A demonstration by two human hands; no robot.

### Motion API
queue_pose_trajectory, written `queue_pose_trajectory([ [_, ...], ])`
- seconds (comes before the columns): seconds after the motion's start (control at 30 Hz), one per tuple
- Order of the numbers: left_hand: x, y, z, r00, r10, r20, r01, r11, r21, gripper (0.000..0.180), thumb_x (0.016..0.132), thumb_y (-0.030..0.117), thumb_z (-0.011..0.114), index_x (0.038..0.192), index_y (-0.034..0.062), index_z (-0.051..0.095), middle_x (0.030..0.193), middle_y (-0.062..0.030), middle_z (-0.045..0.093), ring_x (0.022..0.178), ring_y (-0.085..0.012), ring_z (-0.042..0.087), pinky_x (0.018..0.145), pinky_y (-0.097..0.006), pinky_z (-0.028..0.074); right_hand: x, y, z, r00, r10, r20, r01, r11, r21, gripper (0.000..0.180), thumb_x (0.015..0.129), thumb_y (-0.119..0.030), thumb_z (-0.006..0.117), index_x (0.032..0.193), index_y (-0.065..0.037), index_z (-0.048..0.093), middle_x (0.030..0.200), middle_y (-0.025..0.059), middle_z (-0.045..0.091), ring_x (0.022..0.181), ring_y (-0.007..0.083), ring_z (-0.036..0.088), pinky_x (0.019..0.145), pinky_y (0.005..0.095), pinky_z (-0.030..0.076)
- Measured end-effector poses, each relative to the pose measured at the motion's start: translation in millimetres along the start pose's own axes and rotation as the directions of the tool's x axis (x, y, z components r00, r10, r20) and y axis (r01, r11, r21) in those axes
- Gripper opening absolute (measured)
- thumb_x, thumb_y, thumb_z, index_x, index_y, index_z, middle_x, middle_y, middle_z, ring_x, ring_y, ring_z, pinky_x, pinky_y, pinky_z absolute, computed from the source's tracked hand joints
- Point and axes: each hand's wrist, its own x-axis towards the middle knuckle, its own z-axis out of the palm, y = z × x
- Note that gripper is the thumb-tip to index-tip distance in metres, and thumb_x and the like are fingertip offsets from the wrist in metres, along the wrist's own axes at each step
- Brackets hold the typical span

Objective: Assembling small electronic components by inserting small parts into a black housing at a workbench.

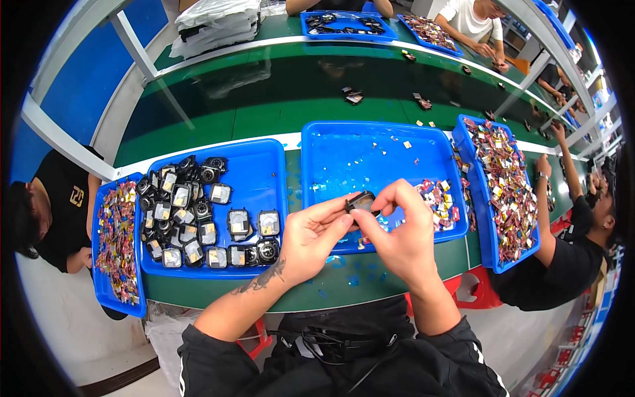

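Note:
My left hand (pixel 316 237) and my right hand (pixel 405 233) meet over the near edge of the middle blue tray (pixel 344 142). Between their fingertips they grip a small black watch case (pixel 361 200) with a greyish inside. Both hands are closed on it, thumbs on the near side. Whether a smaller part sits between the right fingers cannot be made out. Just left of my left hand, a blue tray (pixel 254 162) holds many black watch cases (pixel 182 195), some piled, some in loose rows. In the middle tray lie small pale bits and a heap of small red and white parts (pixel 438 202).
Blue trays of small red and yellow parts stand at the far left (pixel 140 291) and right (pixel 501 264). Beyond runs a green conveyor belt (pixel 264 119) with scattered watch parts (pixel 352 96). White frame posts (pixel 63 139) rise at the left. Co-workers sit on both sides and across.

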Motion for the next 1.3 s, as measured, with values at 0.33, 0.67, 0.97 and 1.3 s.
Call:
queue_pose_trajectory([
  [0.33, 1, 4, -3, 0.955, 0.294, 0.032, -0.285, 0.884, 0.370, 0.031, 0.093, -0.004, 0.051, 0.122, 0.0004, 0.061, 0.118, -0.0138, 0.062, 0.106, -0.0197, 0.062, 0.091, -0.028, 0.049, -27, 5, -8, 0.955, 0.271, 0.120, -0.293, 0.802, 0.520, 0.011, 0.087, 0.002, 0.066, 0.097, 0.005, 0.063, 0.092, 0.0081, 0.066, 0.085, 0.0110, 0.064, 0.071, 0.0232, 0.056],
  [0.67, -5, 7, 2, 0.931, 0.365, 0.023, -0.313, 0.762, 0.567, 0.029, 0.088, -0.005, 0.057, 0.113, 0.0017, 0.067, 0.112, -0.0172, 0.066, 0.100, -0.0240, 0.066, 0.082, -0.030, 0.053, -21, -3, -14, 0.885, 0.373, 0.279, -0.465, 0.688, 0.558, 0.018, 0.083, 0.000, 0.070, 0.098, 0.004, 0.061, 0.091, 0.0069, 0.065, 0.084, 0.0107, 0.063, 0.074, 0.0257, 0.057],
  [0.97, -2, 11, 2, 0.904, 0.423, 0.058, -0.359, 0.680, 0.640, 0.029, 0.085, -0.010, 0.060, 0.111, -0.0015, 0.067, 0.111, -0.0162, 0.064, 0.099, -0.0225, 0.066, 0.082, -0.029, 0.054, -34, -1, 11, 0.900, 0.393, 0.186, -0.412, 0.632, 0.657, 0.015, 0.084, 0.004, 0.068, 0.095, 0.004, 0.058, 0.088, 0.0071, 0.063, 0.081, 0.0102, 0.063, 0.070, 0.0240, 0.058],
  [1.3, -2, 19, -4, 0.837, 0.470, 0.279, -0.511, 0.493, 0.704, 0.030, 0.076, -0.010, 0.066, 0.104, -0.0001, 0.070, 0.107, -0.0136, 0.065, 0.089, -0.0253, 0.067, 0.072, -0.031, 0.055, 0, 9, -35, 0.712, 0.277, 0.645, -0.689, 0.449, 0.569, 0.010, 0.089, -0.005, 0.064, 0.096, 0.002, 0.062, 0.091, 0.0034, 0.064, 0.083, 0.0088, 0.063, 0.071, 0.0240, 0.057],
])
